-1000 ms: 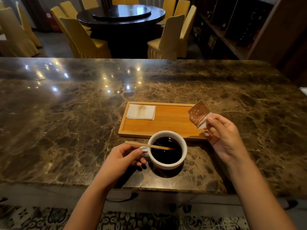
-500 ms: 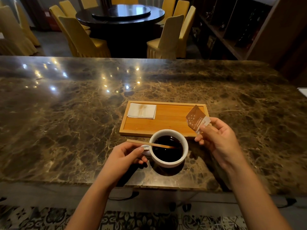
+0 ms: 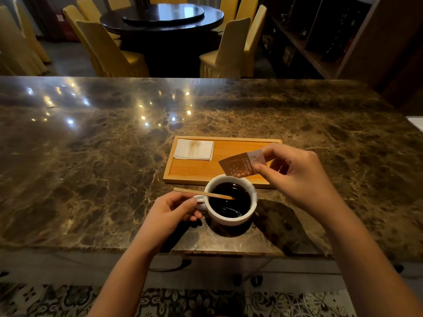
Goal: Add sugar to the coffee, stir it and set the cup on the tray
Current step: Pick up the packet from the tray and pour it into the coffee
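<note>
Right now my right fingers pinch the white end of a sugar packet, thumb below and forefinger above, with its brown end tipped down over the far rim of the cup. My left hand sits at the cup's handle; the fingers curl loosely there, and a wooden stirrer passes over the thumb, its far tip resting in the coffee. I cannot tell whether those fingers grip the stirrer or only steady it.

The cup stands on the bench, just before the near edge of the wooden tray, not on it. A folded napkin with a faint brown stain lies in the tray's far left corner.

As I judge it, the sugar step is in hand: the packet is over the coffee, but I see no grains falling and cannot say if it is open. Stirring and moving the cup to the tray are left.

On the packet's white end a few letters show, something like "AD", too small to read for sure; the brown part bears pale star marks
</note>
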### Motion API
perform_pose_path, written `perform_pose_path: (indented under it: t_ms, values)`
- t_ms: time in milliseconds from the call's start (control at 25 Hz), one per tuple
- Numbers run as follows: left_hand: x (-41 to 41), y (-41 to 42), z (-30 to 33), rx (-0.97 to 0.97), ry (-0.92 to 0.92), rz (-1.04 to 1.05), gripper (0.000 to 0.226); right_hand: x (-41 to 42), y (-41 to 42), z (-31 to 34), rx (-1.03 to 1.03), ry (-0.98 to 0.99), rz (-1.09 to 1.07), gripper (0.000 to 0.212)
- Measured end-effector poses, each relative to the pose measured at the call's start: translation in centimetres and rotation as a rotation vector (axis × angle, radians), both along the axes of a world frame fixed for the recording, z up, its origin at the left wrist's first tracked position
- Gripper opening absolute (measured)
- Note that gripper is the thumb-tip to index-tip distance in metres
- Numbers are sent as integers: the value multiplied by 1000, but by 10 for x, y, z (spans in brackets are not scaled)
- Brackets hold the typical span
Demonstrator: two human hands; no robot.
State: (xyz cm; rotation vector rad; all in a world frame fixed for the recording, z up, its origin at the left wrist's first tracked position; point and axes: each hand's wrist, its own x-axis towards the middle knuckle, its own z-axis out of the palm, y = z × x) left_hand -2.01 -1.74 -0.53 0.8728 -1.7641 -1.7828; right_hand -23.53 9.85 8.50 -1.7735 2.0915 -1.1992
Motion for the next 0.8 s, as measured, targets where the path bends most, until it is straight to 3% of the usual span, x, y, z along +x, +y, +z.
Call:
perform_pose_path:
  t_ms: [160,800]
  values:
    - [0,0,0,-4,-13,7,16,-1,-6,3,53,124,38,3]
    - [0,-1,0,1,-16,0,22,-11,-15,-19,3,80,92,6]
